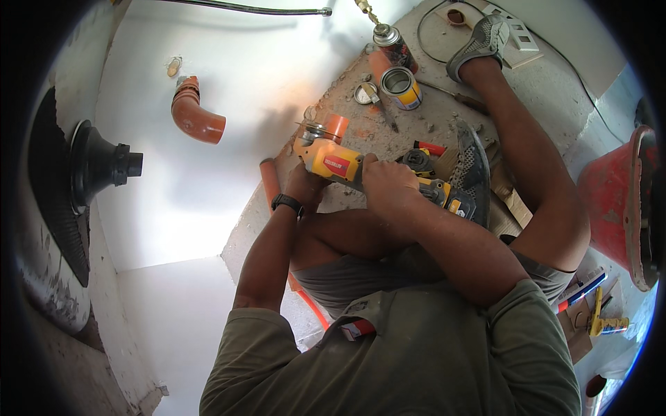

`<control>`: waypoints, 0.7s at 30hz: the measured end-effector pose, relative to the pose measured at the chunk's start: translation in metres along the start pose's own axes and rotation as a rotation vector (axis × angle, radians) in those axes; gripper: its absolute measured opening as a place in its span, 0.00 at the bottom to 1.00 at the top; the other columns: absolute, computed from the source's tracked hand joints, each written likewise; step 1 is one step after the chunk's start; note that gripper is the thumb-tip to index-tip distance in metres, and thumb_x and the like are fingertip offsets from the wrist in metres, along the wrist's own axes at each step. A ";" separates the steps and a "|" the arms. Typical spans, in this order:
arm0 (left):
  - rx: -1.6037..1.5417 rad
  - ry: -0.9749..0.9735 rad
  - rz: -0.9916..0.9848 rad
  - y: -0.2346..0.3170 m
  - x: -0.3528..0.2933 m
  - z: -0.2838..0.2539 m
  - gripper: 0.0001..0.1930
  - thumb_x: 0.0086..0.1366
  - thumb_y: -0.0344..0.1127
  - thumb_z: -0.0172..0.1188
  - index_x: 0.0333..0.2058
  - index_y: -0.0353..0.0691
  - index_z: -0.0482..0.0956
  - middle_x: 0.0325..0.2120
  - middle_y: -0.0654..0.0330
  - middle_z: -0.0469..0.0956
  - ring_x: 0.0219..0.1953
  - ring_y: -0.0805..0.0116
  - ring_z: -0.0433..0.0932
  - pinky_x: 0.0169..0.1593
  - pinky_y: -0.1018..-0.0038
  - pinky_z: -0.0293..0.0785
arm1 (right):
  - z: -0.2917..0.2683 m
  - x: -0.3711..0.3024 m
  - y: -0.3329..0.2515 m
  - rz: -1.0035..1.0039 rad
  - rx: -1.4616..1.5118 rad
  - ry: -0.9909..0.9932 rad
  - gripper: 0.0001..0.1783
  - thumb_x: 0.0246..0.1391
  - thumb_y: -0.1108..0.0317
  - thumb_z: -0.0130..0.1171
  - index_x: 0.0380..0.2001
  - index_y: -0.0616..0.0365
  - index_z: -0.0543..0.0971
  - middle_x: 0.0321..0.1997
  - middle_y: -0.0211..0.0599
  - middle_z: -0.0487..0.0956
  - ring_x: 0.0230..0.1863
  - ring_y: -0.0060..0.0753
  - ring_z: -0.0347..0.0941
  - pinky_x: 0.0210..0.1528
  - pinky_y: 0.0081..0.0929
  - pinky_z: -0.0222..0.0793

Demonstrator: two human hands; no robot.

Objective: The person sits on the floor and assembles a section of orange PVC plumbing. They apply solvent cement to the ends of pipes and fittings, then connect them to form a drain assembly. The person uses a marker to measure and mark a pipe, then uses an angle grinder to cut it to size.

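Note:
My right hand is wrapped around the body of a yellow and grey cordless angle grinder, whose battery end points right toward my shoe. At the grinder's head, a thin cutting disc sits close to the end of a short orange pipe; whether they touch cannot be made out. My left hand, with a dark watch on the wrist, is curled just below the grinder head. The tool hides most of its fingers and whatever they grip. A longer orange pipe lies beside my left forearm.
An open can, a gas canister with torch, a lid with a brush and a tape measure stand or lie ahead. An orange elbow juts from the white wall. A red bucket is at right.

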State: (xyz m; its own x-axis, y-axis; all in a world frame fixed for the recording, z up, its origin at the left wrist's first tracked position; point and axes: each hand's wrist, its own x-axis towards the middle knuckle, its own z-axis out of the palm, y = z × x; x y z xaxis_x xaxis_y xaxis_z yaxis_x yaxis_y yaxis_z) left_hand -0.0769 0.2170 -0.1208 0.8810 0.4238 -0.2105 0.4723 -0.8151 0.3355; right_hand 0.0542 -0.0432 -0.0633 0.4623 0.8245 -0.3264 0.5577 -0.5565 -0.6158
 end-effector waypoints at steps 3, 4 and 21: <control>-0.049 -0.053 -0.080 0.000 0.001 0.000 0.24 0.58 0.42 0.73 0.48 0.34 0.77 0.33 0.52 0.85 0.30 0.63 0.84 0.34 0.67 0.79 | 0.000 0.000 0.001 -0.002 0.005 -0.003 0.23 0.56 0.68 0.61 0.52 0.66 0.70 0.48 0.52 0.84 0.51 0.46 0.83 0.51 0.36 0.79; -0.069 -0.062 -0.096 -0.001 0.001 0.000 0.24 0.58 0.41 0.73 0.48 0.34 0.77 0.33 0.52 0.85 0.30 0.63 0.84 0.34 0.67 0.79 | 0.000 0.000 0.001 -0.004 0.004 -0.004 0.23 0.56 0.68 0.61 0.52 0.66 0.70 0.48 0.52 0.84 0.51 0.46 0.83 0.51 0.36 0.79; -0.225 0.067 -0.257 0.016 -0.003 -0.012 0.24 0.56 0.40 0.73 0.47 0.33 0.79 0.36 0.53 0.85 0.37 0.63 0.84 0.43 0.67 0.80 | 0.001 -0.007 0.011 -0.007 -0.004 -0.015 0.24 0.56 0.69 0.61 0.53 0.68 0.69 0.49 0.53 0.83 0.51 0.47 0.83 0.52 0.37 0.79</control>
State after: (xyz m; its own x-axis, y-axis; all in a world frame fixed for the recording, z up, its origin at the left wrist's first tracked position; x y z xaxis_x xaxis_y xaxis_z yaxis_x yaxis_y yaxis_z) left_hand -0.0712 0.2073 -0.1036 0.7289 0.6350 -0.2560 0.6669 -0.5740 0.4751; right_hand 0.0562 -0.0554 -0.0684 0.4479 0.8296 -0.3334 0.5634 -0.5514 -0.6152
